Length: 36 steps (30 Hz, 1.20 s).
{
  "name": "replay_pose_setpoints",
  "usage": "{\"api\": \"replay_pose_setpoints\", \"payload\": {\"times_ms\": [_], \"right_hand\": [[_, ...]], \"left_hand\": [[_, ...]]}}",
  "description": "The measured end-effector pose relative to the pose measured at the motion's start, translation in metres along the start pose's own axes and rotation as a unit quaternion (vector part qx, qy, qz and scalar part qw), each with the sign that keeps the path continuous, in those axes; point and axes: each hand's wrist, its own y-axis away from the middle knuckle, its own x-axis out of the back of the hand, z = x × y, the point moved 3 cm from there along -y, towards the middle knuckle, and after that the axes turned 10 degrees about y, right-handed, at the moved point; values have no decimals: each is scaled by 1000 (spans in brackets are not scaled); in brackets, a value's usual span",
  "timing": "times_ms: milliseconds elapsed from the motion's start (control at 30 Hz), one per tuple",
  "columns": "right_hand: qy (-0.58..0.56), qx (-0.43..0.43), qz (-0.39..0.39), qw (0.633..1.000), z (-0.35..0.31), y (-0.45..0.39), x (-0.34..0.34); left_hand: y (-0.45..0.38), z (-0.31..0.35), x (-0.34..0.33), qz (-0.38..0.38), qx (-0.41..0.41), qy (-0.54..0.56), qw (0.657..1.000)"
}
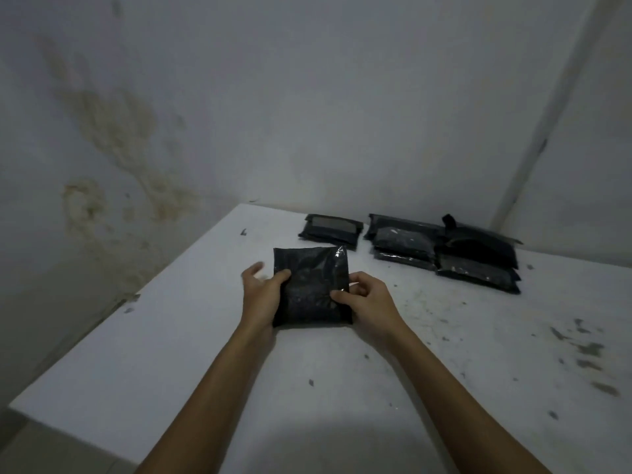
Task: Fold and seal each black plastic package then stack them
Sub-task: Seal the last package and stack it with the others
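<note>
A black plastic package [311,285] lies in the middle of the white table [171,354], held between both hands. My left hand [261,292] grips its left edge, thumb on top and fingers behind. My right hand [367,299] pinches the right edge, thumb pressed on the top face. Behind it, a single folded black package [330,230] sits near the wall. To the right lies a pile of several black packages [444,251], partly overlapping one another.
The table stands in a corner, with a stained wall [119,148] to the left and behind. The table's left edge runs diagonally at the lower left. Dark scuffs [588,354] mark the right side of the tabletop.
</note>
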Motion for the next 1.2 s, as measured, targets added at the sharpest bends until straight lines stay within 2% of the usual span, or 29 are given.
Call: {"api": "replay_pose_setpoints", "payload": {"times_ms": [133, 300, 400, 600, 767, 933, 1100, 1200], "right_hand": [[-60, 3, 53, 997, 11, 20, 49], [-44, 23, 190, 980, 17, 35, 90], [-24, 33, 240, 970, 26, 40, 101], [52, 70, 334, 938, 31, 50, 104], [127, 86, 348, 925, 30, 48, 107], [127, 83, 359, 921, 31, 45, 105], [77, 76, 348, 931, 36, 45, 114], [74, 78, 337, 935, 36, 46, 116]], "left_hand": [[20, -27, -54, -57, -39, -41, 997], [44, -52, -110, -102, -79, -72, 989], [47, -69, -126, -99, -77, -80, 989], [53, -78, -137, -91, -179, -115, 973], [49, -80, -137, -80, -205, -133, 966], [45, -82, -133, -90, -186, -110, 972], [40, -76, -125, -227, -48, -55, 971], [35, -73, -116, -231, -31, -49, 971]]}}
